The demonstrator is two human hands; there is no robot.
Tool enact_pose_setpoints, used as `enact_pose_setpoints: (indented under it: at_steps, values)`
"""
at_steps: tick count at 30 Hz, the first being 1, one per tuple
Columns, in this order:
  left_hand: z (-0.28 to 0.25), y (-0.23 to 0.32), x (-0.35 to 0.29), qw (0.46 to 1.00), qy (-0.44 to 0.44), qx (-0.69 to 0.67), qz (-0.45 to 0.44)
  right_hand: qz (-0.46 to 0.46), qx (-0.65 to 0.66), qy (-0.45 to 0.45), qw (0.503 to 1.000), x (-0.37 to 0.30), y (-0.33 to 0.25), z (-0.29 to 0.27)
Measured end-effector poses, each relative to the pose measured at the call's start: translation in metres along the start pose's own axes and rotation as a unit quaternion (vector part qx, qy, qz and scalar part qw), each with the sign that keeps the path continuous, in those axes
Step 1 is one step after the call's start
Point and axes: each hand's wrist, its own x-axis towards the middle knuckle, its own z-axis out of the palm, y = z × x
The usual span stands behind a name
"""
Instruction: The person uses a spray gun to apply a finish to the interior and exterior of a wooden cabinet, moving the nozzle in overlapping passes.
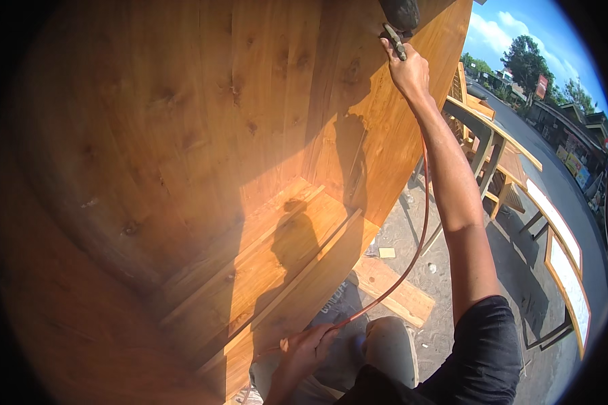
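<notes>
My right hand [411, 73] is raised at the top, its fingers wrapped round a spray gun [394, 42] with a dark cup at its upper end. It points toward the inside of a large wooden cabinet [263, 81] with an orange-brown, knotty surface. From the gun a thin reddish hose [423, 229] hangs beside my forearm and curves down to my lap. There my left hand [304, 354] is closed round the hose, low in front of the cabinet's lower boards [304, 236]. Shadow covers part of the cabinet's inside.
A loose wooden plank [395, 290] lies on the ground right of the cabinet. Wooden frames [483, 135] and white panels with wooden edges [567, 287] stand on supports farther right. A paved road [554, 158] runs behind them.
</notes>
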Motion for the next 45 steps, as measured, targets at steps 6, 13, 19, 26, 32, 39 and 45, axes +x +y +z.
enact_pose_setpoints:
  at_steps: [6,13,19,26,32,39,45]
  values:
    - [-0.029,0.020,-0.017,0.995,-0.058,0.047,-0.070,0.062,-0.004,-0.111,0.992,-0.107,0.040,0.015]
    - [-0.042,0.013,-0.034,0.993,-0.035,0.096,-0.065,0.118,-0.003,-0.214,0.970,-0.217,0.068,0.045]
    - [-0.045,-0.004,-0.045,0.995,-0.015,0.096,-0.035,0.169,-0.019,-0.296,0.940,-0.292,0.082,0.055]
    - [-0.050,0.002,-0.049,0.993,-0.067,0.041,-0.090,0.137,-0.035,-0.247,0.959,-0.253,0.063,-0.005]
    - [-0.047,0.006,-0.049,0.992,-0.089,0.056,-0.070,0.105,-0.060,-0.123,0.985,-0.145,0.035,-0.076]
    - [-0.045,0.042,-0.031,0.987,-0.150,0.029,-0.048,0.016,-0.096,0.024,0.995,-0.031,0.020,-0.140]
    - [-0.024,0.050,-0.021,0.994,-0.078,-0.037,0.065,0.002,-0.085,0.086,0.993,0.031,0.006,-0.192]
